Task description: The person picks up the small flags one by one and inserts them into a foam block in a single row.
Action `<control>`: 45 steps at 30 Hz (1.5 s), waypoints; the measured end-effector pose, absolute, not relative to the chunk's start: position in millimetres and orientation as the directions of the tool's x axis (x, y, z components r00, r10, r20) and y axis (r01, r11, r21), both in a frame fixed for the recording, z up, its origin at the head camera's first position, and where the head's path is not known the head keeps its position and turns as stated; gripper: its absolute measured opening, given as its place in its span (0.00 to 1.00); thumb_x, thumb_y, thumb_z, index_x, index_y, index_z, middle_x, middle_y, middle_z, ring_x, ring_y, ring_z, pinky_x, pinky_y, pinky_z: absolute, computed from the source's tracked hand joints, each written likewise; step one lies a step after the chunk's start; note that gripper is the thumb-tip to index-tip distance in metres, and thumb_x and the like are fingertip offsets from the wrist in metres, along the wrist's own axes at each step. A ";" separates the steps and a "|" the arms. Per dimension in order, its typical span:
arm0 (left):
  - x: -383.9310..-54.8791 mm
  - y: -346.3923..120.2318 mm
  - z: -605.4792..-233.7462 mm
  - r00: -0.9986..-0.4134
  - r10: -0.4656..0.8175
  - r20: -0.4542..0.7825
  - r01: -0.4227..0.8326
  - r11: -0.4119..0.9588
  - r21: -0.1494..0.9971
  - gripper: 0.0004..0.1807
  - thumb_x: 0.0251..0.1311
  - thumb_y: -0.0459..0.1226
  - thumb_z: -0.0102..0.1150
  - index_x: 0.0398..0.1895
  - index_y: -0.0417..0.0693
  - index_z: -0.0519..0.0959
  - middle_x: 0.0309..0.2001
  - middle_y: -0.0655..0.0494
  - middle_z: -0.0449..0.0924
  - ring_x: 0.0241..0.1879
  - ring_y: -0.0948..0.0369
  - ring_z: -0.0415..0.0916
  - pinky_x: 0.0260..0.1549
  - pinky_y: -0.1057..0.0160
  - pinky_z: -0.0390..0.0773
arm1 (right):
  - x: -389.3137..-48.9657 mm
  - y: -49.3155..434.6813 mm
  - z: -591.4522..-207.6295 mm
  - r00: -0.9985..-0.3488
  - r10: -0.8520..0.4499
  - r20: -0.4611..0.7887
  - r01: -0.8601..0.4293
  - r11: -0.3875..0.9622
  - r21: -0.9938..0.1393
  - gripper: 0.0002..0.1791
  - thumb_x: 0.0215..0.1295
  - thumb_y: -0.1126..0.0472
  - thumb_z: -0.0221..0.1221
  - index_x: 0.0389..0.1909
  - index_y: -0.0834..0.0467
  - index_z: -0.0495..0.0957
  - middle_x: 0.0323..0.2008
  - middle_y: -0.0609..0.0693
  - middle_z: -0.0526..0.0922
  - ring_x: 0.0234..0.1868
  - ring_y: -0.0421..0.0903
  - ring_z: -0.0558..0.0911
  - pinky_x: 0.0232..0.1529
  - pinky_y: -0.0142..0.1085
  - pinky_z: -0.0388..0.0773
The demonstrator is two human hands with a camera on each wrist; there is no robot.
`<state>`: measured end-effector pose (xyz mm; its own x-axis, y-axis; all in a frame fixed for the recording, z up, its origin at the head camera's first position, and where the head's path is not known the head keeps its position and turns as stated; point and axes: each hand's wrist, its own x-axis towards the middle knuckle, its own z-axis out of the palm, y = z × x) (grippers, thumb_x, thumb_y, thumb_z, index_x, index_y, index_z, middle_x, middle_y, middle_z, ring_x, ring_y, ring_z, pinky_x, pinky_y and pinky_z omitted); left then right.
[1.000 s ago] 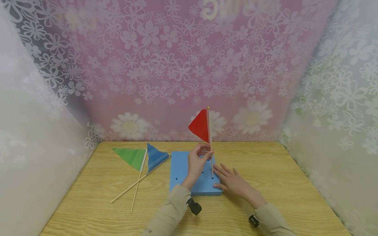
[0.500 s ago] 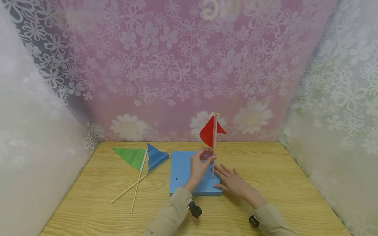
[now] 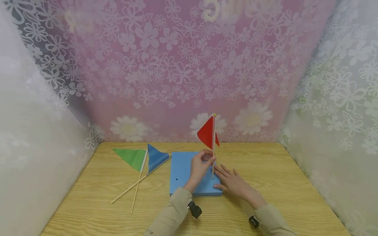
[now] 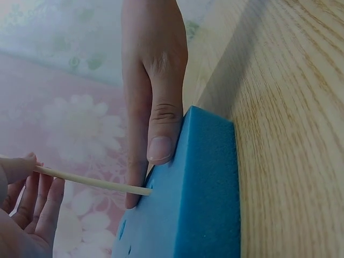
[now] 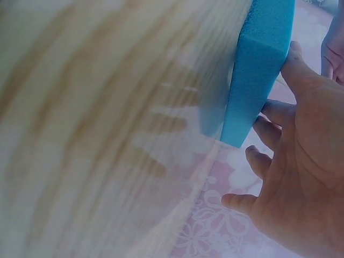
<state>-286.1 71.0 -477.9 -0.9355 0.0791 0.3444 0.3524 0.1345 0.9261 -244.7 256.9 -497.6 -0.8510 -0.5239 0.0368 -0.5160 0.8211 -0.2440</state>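
Note:
A red pennant flag (image 3: 205,132) stands nearly upright on a thin wooden stick with a gold bead on top. My left hand (image 3: 200,168) pinches the stick between thumb and fingers. The stick's lower end sits at a hole near the right front corner of a blue foam board (image 3: 182,167); the left wrist view shows the stick (image 4: 102,183) meeting the board's face. My right hand (image 3: 234,183) has its fingers spread and touches the board's right edge. Seen from the right wrist, thumb and fingertips (image 5: 271,113) lie against the foam's side. Part of the board is behind my left hand.
Left of the board, a green flag (image 3: 131,158) and a blue flag (image 3: 156,158) lie on the wooden table (image 3: 254,157) with their sticks crossed. Another hole (image 3: 176,179) shows near the board's left front. A flowered curtain rises behind the table.
The red flag and my left hand have moved slightly right and down, and the stick's end now meets the hole. The flag's cloth has swung round the stick. My right hand stays in place.

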 end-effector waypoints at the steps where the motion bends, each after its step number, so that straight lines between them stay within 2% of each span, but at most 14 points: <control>1: -286.0 70.5 -478.1 -0.934 0.088 0.346 0.356 0.146 0.923 0.13 0.63 0.42 0.69 0.48 0.46 0.85 0.44 0.55 0.88 0.41 0.62 0.86 0.38 0.68 0.85 | -243.4 256.5 -497.1 -0.851 -0.524 0.038 -0.517 0.820 -0.247 0.42 0.73 0.39 0.54 0.79 0.58 0.57 0.78 0.56 0.58 0.78 0.62 0.54 0.68 0.75 0.52; 14: -278.2 64.1 -477.1 -0.931 0.148 0.335 0.355 0.147 0.923 0.15 0.64 0.44 0.69 0.51 0.49 0.85 0.45 0.58 0.88 0.42 0.63 0.85 0.43 0.67 0.84 | -231.6 251.9 -495.1 -0.857 -0.515 0.034 -0.506 0.826 -0.248 0.41 0.74 0.39 0.54 0.79 0.57 0.57 0.78 0.56 0.58 0.78 0.61 0.54 0.68 0.75 0.52; 20: -278.1 50.2 -476.1 -0.928 0.152 0.341 0.358 0.106 0.928 0.15 0.65 0.41 0.68 0.52 0.47 0.85 0.47 0.55 0.87 0.45 0.58 0.85 0.42 0.64 0.86 | -231.0 250.0 -494.4 -0.859 -0.510 0.038 -0.501 0.826 -0.258 0.41 0.73 0.40 0.55 0.79 0.58 0.58 0.78 0.56 0.58 0.78 0.62 0.55 0.67 0.76 0.51; 27: -279.4 21.0 -471.2 -0.936 0.111 0.335 0.345 0.080 0.935 0.12 0.65 0.39 0.68 0.51 0.48 0.85 0.48 0.53 0.87 0.46 0.54 0.85 0.43 0.65 0.85 | -231.8 250.1 -495.2 -0.864 -0.503 0.024 -0.493 0.834 -0.249 0.42 0.73 0.39 0.54 0.79 0.57 0.57 0.78 0.56 0.58 0.78 0.63 0.54 0.67 0.76 0.51; 30: -280.6 5.7 -468.9 -0.941 0.086 0.326 0.331 0.054 0.942 0.13 0.66 0.38 0.67 0.52 0.44 0.84 0.48 0.50 0.87 0.46 0.53 0.85 0.41 0.65 0.86 | -231.7 250.3 -494.9 -0.865 -0.502 0.020 -0.490 0.834 -0.253 0.42 0.74 0.39 0.54 0.79 0.57 0.57 0.78 0.56 0.58 0.78 0.63 0.54 0.67 0.76 0.51; 34: -282.5 -14.3 -466.8 -0.945 0.061 0.321 0.322 0.014 0.947 0.15 0.66 0.34 0.66 0.53 0.38 0.83 0.50 0.44 0.85 0.47 0.45 0.83 0.42 0.62 0.87 | -230.9 251.0 -493.8 -0.862 -0.507 0.025 -0.495 0.829 -0.260 0.41 0.73 0.40 0.55 0.79 0.58 0.57 0.78 0.56 0.58 0.78 0.63 0.54 0.67 0.76 0.50; 39: -283.4 -40.4 -464.0 -0.948 0.021 0.318 0.318 0.002 0.948 0.14 0.66 0.33 0.65 0.53 0.37 0.83 0.51 0.40 0.85 0.49 0.38 0.82 0.44 0.60 0.87 | -231.1 251.2 -494.3 -0.855 -0.517 0.041 -0.508 0.821 -0.259 0.41 0.73 0.40 0.55 0.78 0.58 0.58 0.78 0.57 0.59 0.78 0.63 0.55 0.67 0.76 0.51; 45: -281.0 -74.9 -466.0 -0.949 -0.026 0.315 0.313 0.043 0.949 0.16 0.68 0.34 0.65 0.55 0.36 0.82 0.52 0.40 0.84 0.49 0.41 0.82 0.47 0.53 0.86 | -233.2 250.9 -496.7 -0.852 -0.521 0.050 -0.516 0.821 -0.243 0.41 0.73 0.39 0.55 0.78 0.58 0.58 0.78 0.56 0.58 0.78 0.63 0.55 0.67 0.76 0.52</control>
